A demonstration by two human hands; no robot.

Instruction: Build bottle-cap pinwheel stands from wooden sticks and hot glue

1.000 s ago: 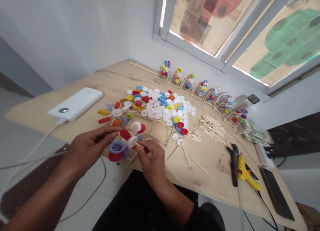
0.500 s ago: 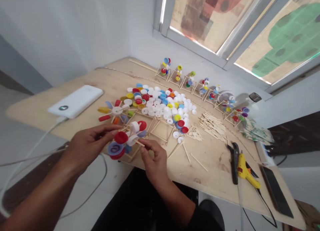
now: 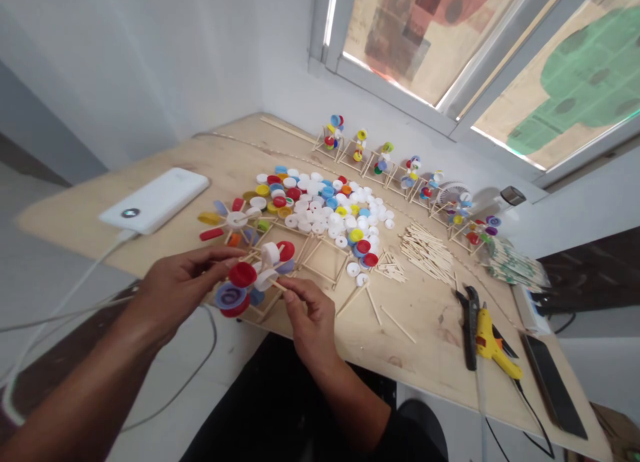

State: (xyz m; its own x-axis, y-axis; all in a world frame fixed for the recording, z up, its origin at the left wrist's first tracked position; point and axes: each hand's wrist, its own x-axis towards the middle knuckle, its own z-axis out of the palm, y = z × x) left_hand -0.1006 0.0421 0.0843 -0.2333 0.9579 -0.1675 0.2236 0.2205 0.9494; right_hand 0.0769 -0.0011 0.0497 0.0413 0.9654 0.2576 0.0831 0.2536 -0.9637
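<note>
A small wheel of red, white and blue bottle caps (image 3: 243, 275) on wooden sticks is held between my hands at the table's near edge. My left hand (image 3: 180, 285) pinches a stick on its left side. On the other side, my right hand (image 3: 313, 319) has thumb and fingers closed on the end of a wooden stick (image 3: 277, 284) that sticks out from the wheel. Under the wheel is an open frame of sticks, partly hidden by the caps. Close behind my left hand lies another cap wheel (image 3: 236, 219) with a white hub.
Loose bottle caps (image 3: 320, 205) are heaped mid-table, beside a stick frame (image 3: 324, 261) and a pile of sticks (image 3: 427, 252). Finished-looking cap models (image 3: 385, 159) line the wall. A yellow glue gun (image 3: 493, 342), black cutter (image 3: 470, 329) and phone (image 3: 553, 382) lie right; a white power bank (image 3: 155, 199) lies left.
The whole view has shifted very slightly. Both hands keep their hold on the wheel's sticks, with little visible movement.
</note>
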